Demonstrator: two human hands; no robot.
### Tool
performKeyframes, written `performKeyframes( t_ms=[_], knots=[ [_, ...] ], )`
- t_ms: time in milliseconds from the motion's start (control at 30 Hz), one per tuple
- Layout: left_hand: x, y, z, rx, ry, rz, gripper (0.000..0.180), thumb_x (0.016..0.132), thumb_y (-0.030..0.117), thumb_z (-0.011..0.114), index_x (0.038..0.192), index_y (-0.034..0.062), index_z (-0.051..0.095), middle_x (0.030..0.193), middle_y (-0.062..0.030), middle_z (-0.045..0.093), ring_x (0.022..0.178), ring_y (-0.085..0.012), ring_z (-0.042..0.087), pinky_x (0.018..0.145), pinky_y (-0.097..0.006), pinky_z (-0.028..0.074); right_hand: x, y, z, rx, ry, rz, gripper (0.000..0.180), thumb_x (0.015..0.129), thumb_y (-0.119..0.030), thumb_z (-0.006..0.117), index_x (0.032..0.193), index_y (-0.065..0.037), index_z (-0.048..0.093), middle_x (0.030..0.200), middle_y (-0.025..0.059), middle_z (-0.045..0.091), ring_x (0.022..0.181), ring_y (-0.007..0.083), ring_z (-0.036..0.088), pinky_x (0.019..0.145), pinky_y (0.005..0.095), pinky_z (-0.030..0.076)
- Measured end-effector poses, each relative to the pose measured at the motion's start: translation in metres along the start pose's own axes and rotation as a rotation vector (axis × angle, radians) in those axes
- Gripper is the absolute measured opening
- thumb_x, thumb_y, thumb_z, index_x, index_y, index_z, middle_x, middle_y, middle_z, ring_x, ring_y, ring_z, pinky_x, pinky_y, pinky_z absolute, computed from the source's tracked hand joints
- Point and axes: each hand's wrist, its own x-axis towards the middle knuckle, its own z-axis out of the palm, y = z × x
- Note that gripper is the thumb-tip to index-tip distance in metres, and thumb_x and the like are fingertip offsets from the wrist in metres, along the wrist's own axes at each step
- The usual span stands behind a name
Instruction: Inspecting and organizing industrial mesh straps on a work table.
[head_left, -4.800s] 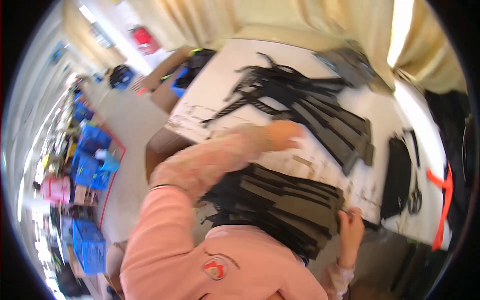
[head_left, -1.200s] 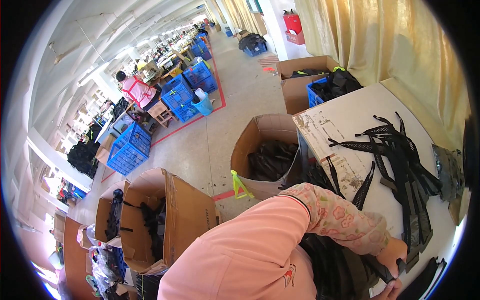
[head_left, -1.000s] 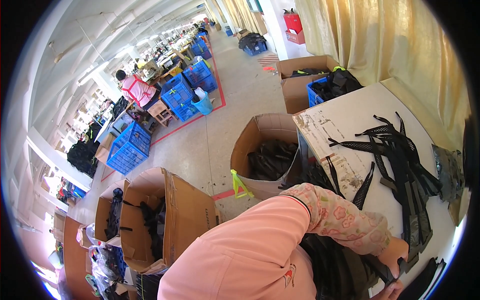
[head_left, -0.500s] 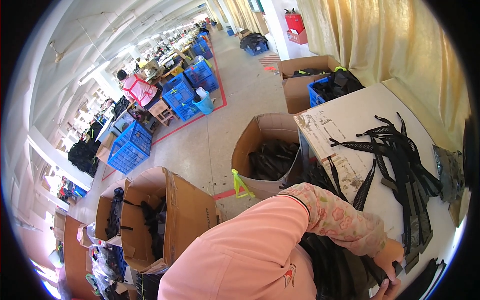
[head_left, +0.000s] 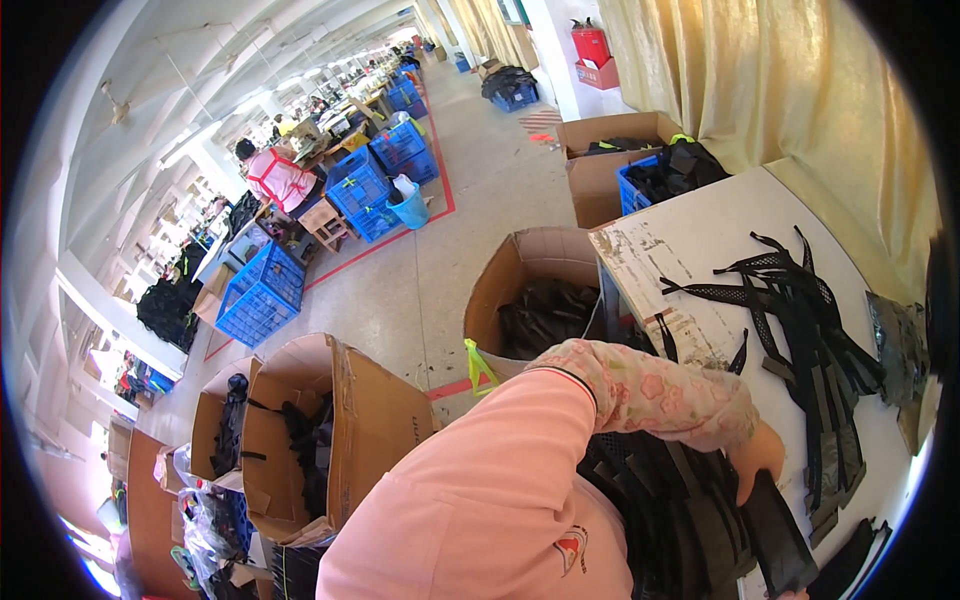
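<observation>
My left hand (head_left: 757,462), at the end of a floral-sleeved arm, is closed on the upper end of a flat black fabric strip (head_left: 780,535). The strip hangs down toward the lower edge of the picture. Only a sliver of my right hand (head_left: 793,595) shows there, beside the strip's lower end, and its fingers are hidden. Under my left forearm a pile of black straps (head_left: 690,515) lies in overlapping layers. Farther over on the white table (head_left: 690,240) are more black straps (head_left: 820,380), some with mesh ends.
An open cardboard box (head_left: 490,290) with black pieces stands against the table's left side. Another cardboard box (head_left: 385,430) is left of my shoulder. Blue crates (head_left: 262,295) line the aisle, where a person in pink (head_left: 278,182) sits. A gold curtain (head_left: 760,90) hangs behind the table.
My left hand has moved slightly up and left, and the black strip now shows stretched below it. My right hand has dropped almost out of the picture.
</observation>
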Motion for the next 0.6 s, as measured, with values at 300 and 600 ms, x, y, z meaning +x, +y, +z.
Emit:
performKeyframes(
  t_ms=[300, 600],
  knots=[
    [-0.069, 0.008, -0.088, 0.034, 0.146, -0.219, 0.041, 0.070, 0.046, 0.075, 0.084, 0.0082, 0.069, 0.075, -0.0066, 0.066, 0.074, -0.0204, 0.063, 0.062, -0.034, 0.047, 0.006, -0.006, -0.019, -0.137, 0.169, -0.021, 0.018, 0.082, -0.002, 0.061, 0.070, -0.007, 0.048, 0.069, -0.0010, 0.040, 0.068, 0.0126, 0.039, 0.061, 0.0274, 0.033],
    [-0.120, -0.001, -0.082, -0.036, 0.085, -0.264, 0.032, 0.075, 0.040, 0.073, 0.079, 0.0082, 0.067, 0.071, -0.0064, 0.064, 0.069, -0.0192, 0.061, 0.061, -0.033, 0.046, -0.020, -0.046, -0.014, -0.179, -0.246, 0.464, 0.019, 0.089, -0.019, 0.061, 0.084, -0.008, 0.046, 0.071, 0.0012, 0.044, 0.063, 0.0116, 0.044, 0.059, 0.0267, 0.038]
  ],
)
